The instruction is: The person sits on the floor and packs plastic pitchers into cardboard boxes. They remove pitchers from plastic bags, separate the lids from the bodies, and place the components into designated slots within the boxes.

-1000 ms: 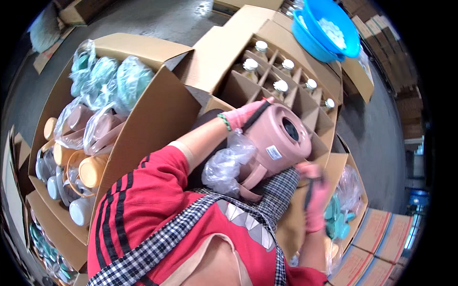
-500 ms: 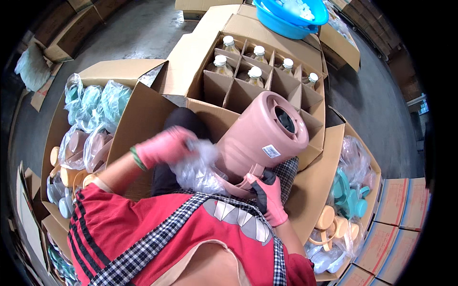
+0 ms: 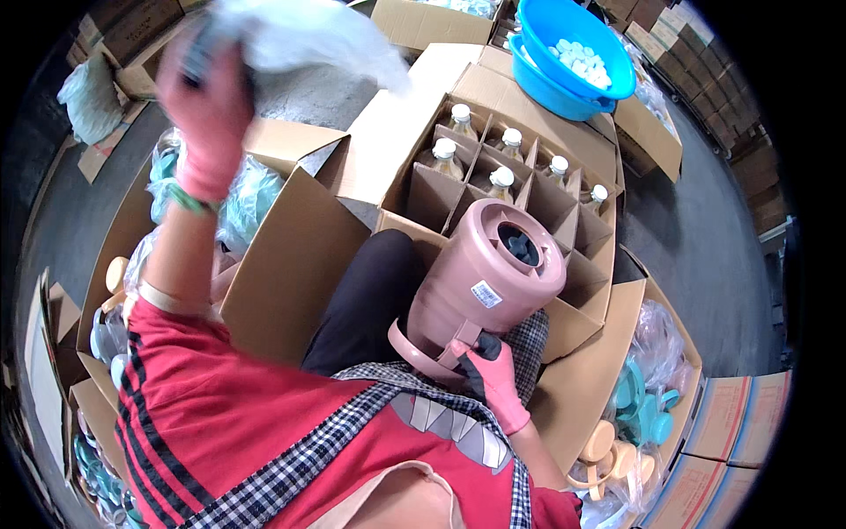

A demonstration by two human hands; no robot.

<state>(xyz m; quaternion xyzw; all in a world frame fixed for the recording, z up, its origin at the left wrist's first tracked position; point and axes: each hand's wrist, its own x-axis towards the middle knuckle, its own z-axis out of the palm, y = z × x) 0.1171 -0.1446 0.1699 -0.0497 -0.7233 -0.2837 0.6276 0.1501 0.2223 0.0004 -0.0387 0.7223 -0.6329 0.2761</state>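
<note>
A dusty-pink plastic thermos jug shell (image 3: 454,273) leans over my lap, its round end with a dark opening tilted up and away from me. My right hand (image 3: 495,375), in a pink and dark glove, is closed round its handle. A pink ring-like band shows at the shell's lower end. High at the left, my left hand (image 3: 210,110), gloved alike and blurred, grips a clear plastic bag (image 3: 308,40) that trails off to the right, apart from the shell. Exactly how its fingers close on the bag is smeared by motion.
Ahead, a divided carton (image 3: 419,196) holds several white-capped glass bottles. Blue basins (image 3: 564,66) with small white pieces stand behind it. Open cartons with bagged teal parts (image 3: 251,207) and loose teal parts (image 3: 648,414) flank me. Stacked boxes (image 3: 714,419) stand at right.
My left hand has swung up and left, taking the plastic bag away from the shell. My right hand still grips the handle. The view has shifted, so the surroundings sit lower.
</note>
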